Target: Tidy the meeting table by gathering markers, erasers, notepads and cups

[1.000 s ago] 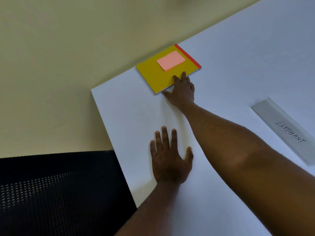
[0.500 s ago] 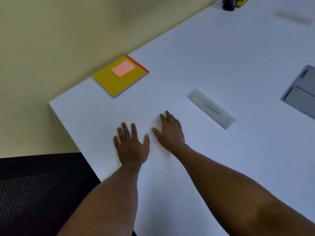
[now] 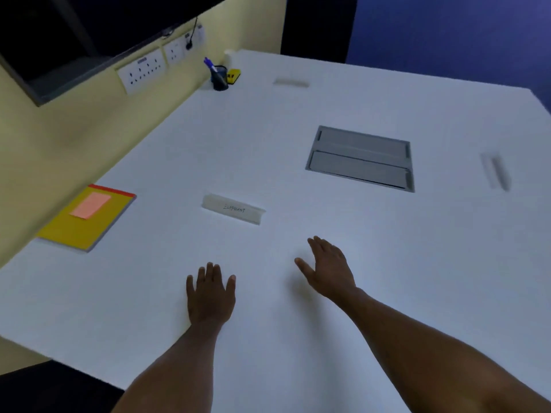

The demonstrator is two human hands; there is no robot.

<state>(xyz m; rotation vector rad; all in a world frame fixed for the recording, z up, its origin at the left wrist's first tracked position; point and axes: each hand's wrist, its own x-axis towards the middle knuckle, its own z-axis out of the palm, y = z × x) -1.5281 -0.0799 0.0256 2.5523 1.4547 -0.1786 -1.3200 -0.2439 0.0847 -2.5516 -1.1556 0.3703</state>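
Notepad [image 3: 86, 217], yellow with a red binding strip and a pink sticky note [image 3: 90, 205] on its cover, is now left lying flat at the left edge of the desk [image 3: 298, 120], against the wall side. A second ago it was being touched by the right hand [image 3: 328, 268]; that hand is now pulled well back and held just above the desk, fingers straight, its grip released and holding nothing. The left hand [image 3: 210, 293] is laid flat on the desk, palm down, grip likewise released.

With the view lifted, more of the desk is shown: a dark pen cup [image 3: 220, 79] with a marker [image 3: 210, 64] in it and a yellow eraser [image 3: 233, 76] just beside it are seen at the far corner, near the wall sockets [image 3: 143, 70]. A name plate [image 3: 233, 208] is seen between the notepad and the hands.

The notepad seems to be placed, and the next item is probably being sought.
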